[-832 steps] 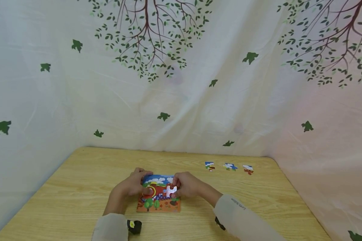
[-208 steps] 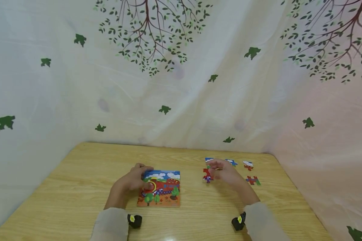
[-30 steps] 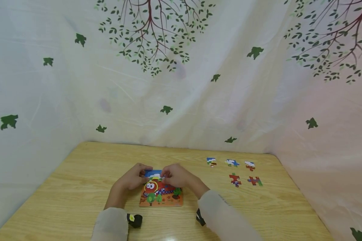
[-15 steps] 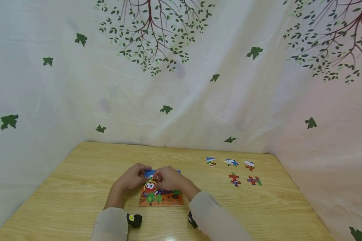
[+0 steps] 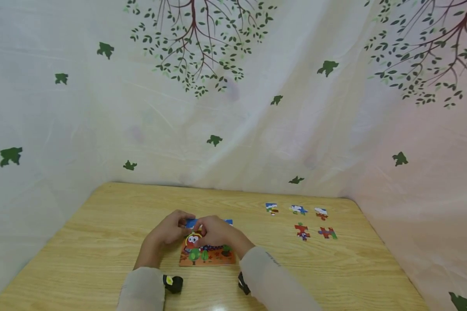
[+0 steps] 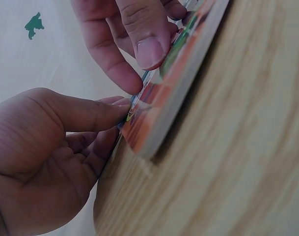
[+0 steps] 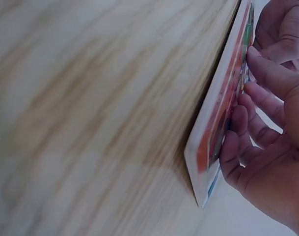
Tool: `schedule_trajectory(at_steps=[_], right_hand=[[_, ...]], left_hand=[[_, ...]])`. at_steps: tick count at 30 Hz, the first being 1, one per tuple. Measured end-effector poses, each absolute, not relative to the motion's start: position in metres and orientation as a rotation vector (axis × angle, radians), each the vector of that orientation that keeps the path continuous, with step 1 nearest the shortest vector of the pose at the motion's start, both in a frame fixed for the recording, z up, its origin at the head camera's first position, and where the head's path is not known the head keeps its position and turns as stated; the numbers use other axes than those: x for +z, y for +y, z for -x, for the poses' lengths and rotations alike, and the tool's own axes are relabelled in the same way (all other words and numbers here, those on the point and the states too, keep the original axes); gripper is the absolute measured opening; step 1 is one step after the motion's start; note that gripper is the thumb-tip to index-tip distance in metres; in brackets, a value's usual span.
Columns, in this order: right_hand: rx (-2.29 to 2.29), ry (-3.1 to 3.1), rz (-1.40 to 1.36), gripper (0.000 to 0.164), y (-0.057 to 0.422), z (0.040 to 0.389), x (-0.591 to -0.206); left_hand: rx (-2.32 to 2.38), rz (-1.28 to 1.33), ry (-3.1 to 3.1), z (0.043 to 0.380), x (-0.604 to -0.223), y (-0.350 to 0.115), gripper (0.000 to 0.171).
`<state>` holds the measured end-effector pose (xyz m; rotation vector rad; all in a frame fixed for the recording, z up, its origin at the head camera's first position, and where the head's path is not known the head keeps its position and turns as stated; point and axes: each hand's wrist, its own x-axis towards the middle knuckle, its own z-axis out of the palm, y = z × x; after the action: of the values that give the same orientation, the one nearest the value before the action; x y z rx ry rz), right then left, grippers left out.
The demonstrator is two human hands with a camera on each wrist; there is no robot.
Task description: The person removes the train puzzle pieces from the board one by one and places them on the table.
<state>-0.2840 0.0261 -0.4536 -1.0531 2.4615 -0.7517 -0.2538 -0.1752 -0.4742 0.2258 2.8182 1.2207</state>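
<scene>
A square jigsaw puzzle with a cartoon picture of a red train with eyes lies flat on the table. At its left edge my left hand grips it, the thumb on top; the left wrist view shows the left hand at the puzzle's corner. My right hand reaches over the puzzle with bent fingers, thumb and fingertips touching the picture near the train's face. In the right wrist view, the right hand rests fingertips on the puzzle's surface. Whether it pinches a piece is hidden.
Several loose puzzle pieces lie at the back right of the table, among them a blue-and-white piece and a red piece. The wooden table meets a white curtain printed with trees and leaves.
Over the last second my right hand has slid left across the puzzle toward the train's face. My left hand stays put. Compared with 27.7 seconds ago, two more loose pieces lie at the right.
</scene>
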Motion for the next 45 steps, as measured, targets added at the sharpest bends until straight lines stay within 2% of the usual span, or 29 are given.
schedule_trajectory(at_steps=[11, 45], right_hand=[[-0.875, 2.446, 0.955, 0.023, 0.027, 0.285, -0.458], [-0.91, 2.465, 0.889, 0.026, 0.022, 0.294, -0.461]], left_hand=[[1.215, -0.191, 2.81, 0.257, -0.473, -0.177, 0.038], [1.212, -0.303, 2.838, 0.265, -0.474, -0.181, 0.036]])
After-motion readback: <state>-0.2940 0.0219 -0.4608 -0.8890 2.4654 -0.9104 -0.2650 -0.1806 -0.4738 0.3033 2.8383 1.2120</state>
